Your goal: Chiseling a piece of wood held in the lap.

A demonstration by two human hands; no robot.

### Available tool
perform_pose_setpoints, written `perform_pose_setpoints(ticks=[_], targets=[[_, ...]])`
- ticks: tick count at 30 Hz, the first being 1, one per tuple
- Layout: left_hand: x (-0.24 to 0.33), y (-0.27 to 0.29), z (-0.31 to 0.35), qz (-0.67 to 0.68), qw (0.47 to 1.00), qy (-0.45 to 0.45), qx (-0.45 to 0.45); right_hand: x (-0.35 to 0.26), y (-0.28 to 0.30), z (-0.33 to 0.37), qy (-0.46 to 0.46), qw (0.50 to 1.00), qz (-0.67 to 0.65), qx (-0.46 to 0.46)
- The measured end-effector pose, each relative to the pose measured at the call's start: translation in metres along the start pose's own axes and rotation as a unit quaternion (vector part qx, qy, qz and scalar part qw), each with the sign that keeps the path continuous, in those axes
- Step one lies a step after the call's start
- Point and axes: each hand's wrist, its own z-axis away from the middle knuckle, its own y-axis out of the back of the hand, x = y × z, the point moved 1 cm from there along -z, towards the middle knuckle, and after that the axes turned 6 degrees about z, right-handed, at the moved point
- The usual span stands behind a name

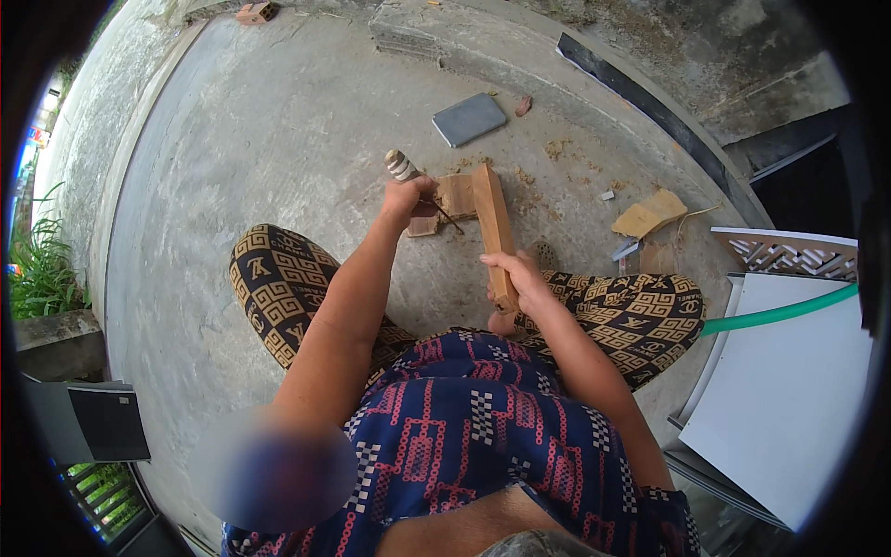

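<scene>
My left hand [409, 197] is closed around a hand tool whose handle [401, 165] has a pale wooden end and a light wrapping. From under the fist a thin dark blade [449, 217] points down to the right; its exact kind is unclear. My right hand [520, 275] grips the near end of a squared length of brown wood [494, 206]. That piece slants away from me, its far end against a wooden block [456, 194] on the concrete. The blade is close to the block, left of the held wood. A smaller wood piece [422, 226] lies by the block's near left corner.
Wood shavings [554, 148] lie beyond the block, near a flat grey rectangular object [470, 120]. At the right are a yellowish broken slab [648, 213], a green hose [780, 311] and a white panel [780, 390]. My patterned trouser legs [288, 278] spread either side.
</scene>
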Motion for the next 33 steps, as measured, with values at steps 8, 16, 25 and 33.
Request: perform_pose_setpoints(ticks=[8,16,25,33], targets=[[0.003,-0.012,-0.008,-0.125,0.978,-0.071,-0.153,0.006,0.004,-0.008,-0.031,0.999,0.026,0.01],[-0.005,-0.007,-0.019,-0.187,0.964,-0.125,-0.14,-0.001,0.0,-0.002,-0.023,0.999,0.035,-0.004],[-0.008,-0.013,-0.01,-0.25,0.946,-0.148,-0.144,0.004,0.0,-0.006,-0.003,0.998,0.042,0.04],[-0.014,-0.016,-0.006,-0.304,0.929,-0.151,-0.149,-0.022,-0.008,0.022,0.222,0.969,0.103,0.036]])
